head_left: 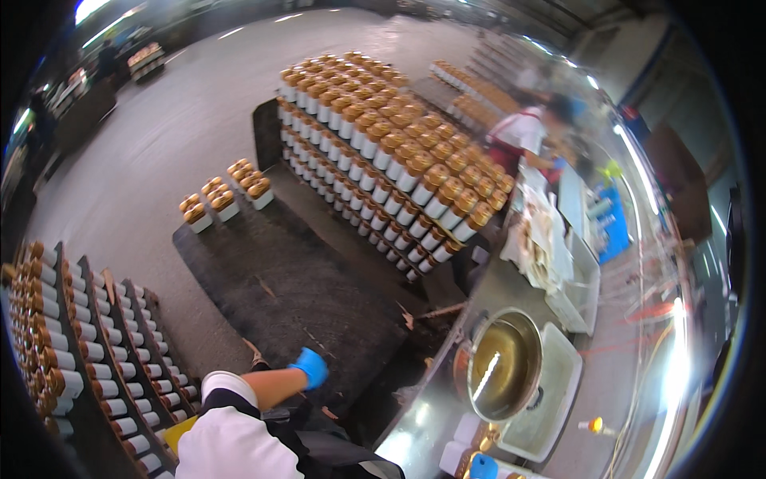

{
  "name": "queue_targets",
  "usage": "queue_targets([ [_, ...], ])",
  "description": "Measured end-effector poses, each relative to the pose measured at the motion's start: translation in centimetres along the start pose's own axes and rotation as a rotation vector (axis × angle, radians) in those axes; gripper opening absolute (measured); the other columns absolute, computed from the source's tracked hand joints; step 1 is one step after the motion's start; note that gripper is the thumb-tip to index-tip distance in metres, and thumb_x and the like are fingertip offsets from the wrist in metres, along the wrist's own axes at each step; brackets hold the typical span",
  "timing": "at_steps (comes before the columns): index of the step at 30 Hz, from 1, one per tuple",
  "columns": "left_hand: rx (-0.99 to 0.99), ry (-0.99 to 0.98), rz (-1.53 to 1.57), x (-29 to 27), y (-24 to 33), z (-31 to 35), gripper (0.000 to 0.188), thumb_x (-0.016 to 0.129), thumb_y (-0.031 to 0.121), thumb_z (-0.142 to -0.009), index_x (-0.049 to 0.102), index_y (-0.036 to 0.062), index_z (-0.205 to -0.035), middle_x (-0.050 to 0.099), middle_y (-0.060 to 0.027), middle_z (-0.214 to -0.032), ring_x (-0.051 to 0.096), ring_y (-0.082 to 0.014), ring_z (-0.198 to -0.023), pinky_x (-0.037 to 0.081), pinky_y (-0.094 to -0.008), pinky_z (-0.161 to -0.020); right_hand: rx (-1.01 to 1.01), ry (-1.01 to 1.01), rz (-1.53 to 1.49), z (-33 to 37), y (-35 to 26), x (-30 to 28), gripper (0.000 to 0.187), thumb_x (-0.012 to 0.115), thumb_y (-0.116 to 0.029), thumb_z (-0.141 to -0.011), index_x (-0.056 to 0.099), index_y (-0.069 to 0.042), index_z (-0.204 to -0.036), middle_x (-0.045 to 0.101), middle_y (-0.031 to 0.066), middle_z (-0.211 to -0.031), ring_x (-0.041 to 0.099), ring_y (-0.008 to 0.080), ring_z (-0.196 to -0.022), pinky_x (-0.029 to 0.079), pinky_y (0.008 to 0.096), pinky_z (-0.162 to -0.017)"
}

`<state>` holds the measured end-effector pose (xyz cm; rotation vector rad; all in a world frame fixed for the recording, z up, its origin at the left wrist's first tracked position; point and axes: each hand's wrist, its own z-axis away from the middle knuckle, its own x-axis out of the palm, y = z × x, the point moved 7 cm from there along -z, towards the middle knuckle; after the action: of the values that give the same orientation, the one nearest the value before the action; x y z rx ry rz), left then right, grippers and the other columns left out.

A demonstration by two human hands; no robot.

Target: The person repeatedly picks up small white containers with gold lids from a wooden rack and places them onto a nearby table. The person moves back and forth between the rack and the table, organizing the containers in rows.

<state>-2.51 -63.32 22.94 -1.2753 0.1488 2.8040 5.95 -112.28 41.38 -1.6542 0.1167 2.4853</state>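
Note:
My left hand [309, 369], in a blue glove, reaches out over a dark flat board [299, 275]. I see no object at it, and its fingers cannot be made out. At the lower right edge, a patch of blue glove [483, 465], apparently part of my right hand, lies against white containers with gold-brown caps [456, 453] on the metal worktop [423, 423]. Its fingers are mostly cut off by the frame edge. On the far left part of the board stand three small groups of similar capped containers [220, 199].
Tall layers of capped containers [391, 152] stand beyond the board; another tiered stack [88, 343] is at left. On the worktop are a metal pot [506, 363] with liquid, a white tray [562, 391] and a white crate [586, 287]. A person [523, 132] works farther along.

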Motion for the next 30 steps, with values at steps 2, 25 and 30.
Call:
queue_targets([
  [2,-0.204,-0.26,0.207,6.7,-9.7,3.9,0.031,0.053,0.023,-0.078,0.066,0.0127,-0.105,0.064,-0.01,-0.106,0.061,-0.0302,-0.097,0.041,-0.0612,-0.078,-0.243,0.056,-0.058,0.0,-4.9,3.2,0.038,0.047,-0.039,-0.083,0.066,-0.007,-0.09,0.063,0.0198,-0.089,0.06,0.0366,-0.082,0.046,0.044,-0.073],
  [25,-1.12,0.795,0.71,25.0,-77.6,10.2,0.041,0.052,0.022,-0.083,0.048,0.0066,-0.121,0.038,-0.0198,-0.132,0.052,-0.0369,-0.104,0.043,-0.0451,-0.088,-1.574,-0.313,0.565,0.3,-96.8,36.9,0.017,0.052,-0.02,-0.075,0.06,-0.007,-0.081,0.061,0.0185,-0.081,0.061,0.0371,-0.073,0.049,0.0462,-0.065],
  [30,-1.079,0.656,0.659,24.5,-84.7,6.1,0.037,0.048,0.025,-0.085,0.053,0.0098,-0.119,0.025,-0.0132,-0.143,0.049,-0.0358,-0.111,0.042,-0.0434,-0.092,-1.879,0.092,0.388,2.4,-114.5,40.3,0.04,0.049,-0.012,-0.08,0.046,-0.007,-0.119,0.054,0.0148,-0.105,0.059,0.0329,-0.082,0.048,0.0435,-0.07],
])
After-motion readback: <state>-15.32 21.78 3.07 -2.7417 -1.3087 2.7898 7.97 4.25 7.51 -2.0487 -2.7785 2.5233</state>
